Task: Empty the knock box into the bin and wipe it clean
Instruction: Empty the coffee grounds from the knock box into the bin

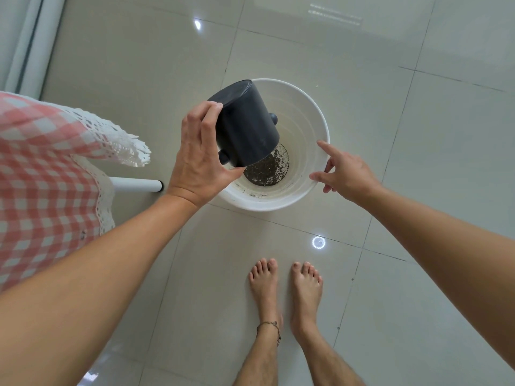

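My left hand (199, 160) grips the dark grey knock box (245, 123), a round tub with two side knobs. It is tipped upside down over the white bin (315, 118), its mouth facing down into the bin. Dark coffee grounds (271, 169) cover the bin's bottom. My right hand (344, 174) hovers at the bin's right rim with fingers spread, the fingertips close to or touching the rim, holding nothing.
A table with a pink checked, lace-edged cloth (47, 174) stands at the left, with a white table leg (136, 185) beside the bin. My bare feet (284, 288) stand on the glossy tiled floor (418, 135) just in front of the bin.
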The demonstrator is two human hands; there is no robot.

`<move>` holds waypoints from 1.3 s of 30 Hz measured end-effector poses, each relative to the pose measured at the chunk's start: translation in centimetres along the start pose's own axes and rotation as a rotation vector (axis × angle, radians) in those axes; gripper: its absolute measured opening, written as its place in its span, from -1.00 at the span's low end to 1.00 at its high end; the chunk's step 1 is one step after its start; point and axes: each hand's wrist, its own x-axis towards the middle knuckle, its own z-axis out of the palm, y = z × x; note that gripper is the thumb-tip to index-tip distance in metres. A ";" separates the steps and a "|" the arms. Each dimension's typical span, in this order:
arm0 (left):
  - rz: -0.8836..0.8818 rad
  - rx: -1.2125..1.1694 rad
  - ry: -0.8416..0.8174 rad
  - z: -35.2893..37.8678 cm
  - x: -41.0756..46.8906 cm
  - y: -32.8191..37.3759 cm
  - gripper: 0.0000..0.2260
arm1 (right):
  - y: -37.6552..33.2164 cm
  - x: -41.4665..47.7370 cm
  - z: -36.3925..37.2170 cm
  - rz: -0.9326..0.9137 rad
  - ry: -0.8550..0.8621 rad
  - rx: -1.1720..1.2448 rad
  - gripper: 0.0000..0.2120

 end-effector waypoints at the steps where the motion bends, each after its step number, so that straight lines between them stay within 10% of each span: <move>1: 0.001 -0.002 0.001 0.0 0.0 0.0 -0.13 | 0.0 0.0 0.1 0.001 -0.001 0.001 -0.27; 20: -0.061 0.007 0.031 0.9 0.1 0.7 -0.14 | 0.0 0.1 0.0 -0.014 0.013 -0.031 -0.28; 25: -0.552 -0.293 -0.118 0.4 1.2 2.0 -0.04 | 0.1 -0.2 -0.1 -0.027 0.003 -0.035 -0.27; 29: -0.896 -0.659 -0.280 -1.2 2.0 2.6 -0.42 | -1.9 -2.2 -1.7 -0.233 0.182 -0.073 -0.41; 39: -1.113 -1.152 -0.588 -14.9 3.8 9.5 -0.50 | -15.2 -11.0 -14.3 -0.374 -0.005 0.007 -0.72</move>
